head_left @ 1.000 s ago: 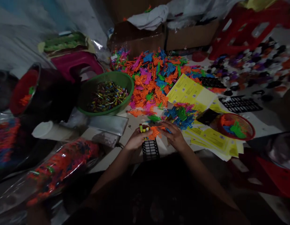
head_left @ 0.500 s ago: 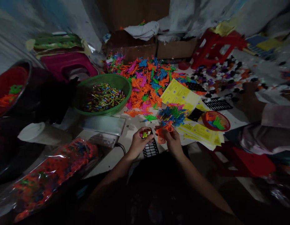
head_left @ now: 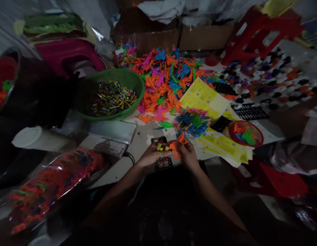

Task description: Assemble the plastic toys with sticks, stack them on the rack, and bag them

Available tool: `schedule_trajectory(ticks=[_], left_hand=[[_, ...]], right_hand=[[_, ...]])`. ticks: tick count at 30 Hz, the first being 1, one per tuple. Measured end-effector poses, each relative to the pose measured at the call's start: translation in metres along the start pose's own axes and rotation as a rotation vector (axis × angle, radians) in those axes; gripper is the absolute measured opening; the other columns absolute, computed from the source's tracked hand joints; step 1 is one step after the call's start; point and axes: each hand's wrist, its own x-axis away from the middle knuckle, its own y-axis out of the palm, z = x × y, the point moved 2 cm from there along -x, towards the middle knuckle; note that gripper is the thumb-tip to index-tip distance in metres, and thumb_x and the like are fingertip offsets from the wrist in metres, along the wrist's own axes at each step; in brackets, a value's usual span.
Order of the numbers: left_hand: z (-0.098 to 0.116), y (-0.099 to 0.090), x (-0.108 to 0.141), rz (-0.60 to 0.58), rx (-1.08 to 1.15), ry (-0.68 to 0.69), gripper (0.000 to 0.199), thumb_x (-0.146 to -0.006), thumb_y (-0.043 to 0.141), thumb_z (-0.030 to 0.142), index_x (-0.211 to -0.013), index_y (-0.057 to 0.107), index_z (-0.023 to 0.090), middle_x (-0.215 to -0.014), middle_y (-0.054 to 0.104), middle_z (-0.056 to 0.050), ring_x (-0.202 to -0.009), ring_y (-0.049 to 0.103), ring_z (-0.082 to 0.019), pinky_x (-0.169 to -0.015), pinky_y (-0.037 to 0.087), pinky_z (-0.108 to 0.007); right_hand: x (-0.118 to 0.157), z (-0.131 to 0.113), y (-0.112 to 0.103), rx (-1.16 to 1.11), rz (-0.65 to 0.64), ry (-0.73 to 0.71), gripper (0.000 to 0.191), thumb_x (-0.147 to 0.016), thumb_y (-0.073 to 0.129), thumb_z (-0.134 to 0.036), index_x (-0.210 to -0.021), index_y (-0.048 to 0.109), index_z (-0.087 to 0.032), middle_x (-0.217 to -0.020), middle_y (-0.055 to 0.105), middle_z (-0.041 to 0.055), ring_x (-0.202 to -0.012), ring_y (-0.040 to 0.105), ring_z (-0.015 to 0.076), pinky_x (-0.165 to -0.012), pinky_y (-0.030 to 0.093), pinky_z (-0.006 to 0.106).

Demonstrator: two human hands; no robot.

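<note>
The left hand (head_left: 150,156) is curled around several small cylinders (head_left: 159,147) with yellow and green wrapping. Just to its right, the right hand (head_left: 188,157) pinches a flat orange plastic piece (head_left: 176,152) with small holes and a ring-shaped part at its far end. The orange piece is held between the two hands, over the near edge of the white counter (head_left: 144,135); whether the left fingers touch it cannot be told. A black plastic grid (head_left: 168,164) lies below the left hand, partly covered by it.

Just beyond the right hand sits a small pile of blue, green and pink plastic pieces (head_left: 193,122), beside yellow printed paper sheets (head_left: 203,97). Farther right, a round red mesh basket (head_left: 260,131) holds orange, blue and green pieces. At far left, a wide green plastic basin (head_left: 134,80) contains many small wrapped cylinders, next to a large heap of multicoloured plastic pieces (head_left: 160,89).
</note>
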Motion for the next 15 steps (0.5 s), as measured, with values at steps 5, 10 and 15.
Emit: schedule_trajectory(ticks=[5,10,15], left_hand=[[0.0,0.003,-0.002,0.003,-0.083,-0.038,0.029,-0.056,0.075,0.035,-0.065,0.058,0.013,-0.053,0.058,0.0,-0.035,0.048,-0.009,-0.032,0.033,-0.019],[-0.008,-0.01,-0.015,0.127,0.076,-0.069,0.041,-0.053,0.077,0.037,-0.081,0.061,0.012,-0.071,0.065,-0.006,-0.053,0.061,-0.015,-0.052,0.049,-0.026],[-0.013,-0.038,-0.024,0.449,0.274,-0.063,0.045,-0.05,0.079,0.026,-0.086,0.057,0.013,-0.062,0.06,-0.001,-0.052,0.057,-0.011,-0.055,0.049,-0.026]], right_hand=[[-0.003,0.004,0.014,0.093,0.098,-0.053,0.025,-0.073,0.053,-0.044,-0.071,0.057,-0.02,-0.064,0.062,0.0011,-0.054,0.054,0.0128,-0.051,0.045,0.025],[-0.037,0.0,-0.02,0.387,0.067,-0.021,0.03,-0.073,0.049,-0.046,-0.073,0.059,-0.017,-0.069,0.063,0.0052,-0.06,0.057,0.0172,-0.055,0.046,0.029],[-0.083,-0.018,-0.063,1.079,0.492,-0.192,0.039,-0.079,0.045,-0.038,-0.101,0.058,-0.009,-0.098,0.06,0.018,-0.094,0.054,0.0288,-0.078,0.041,0.042]])
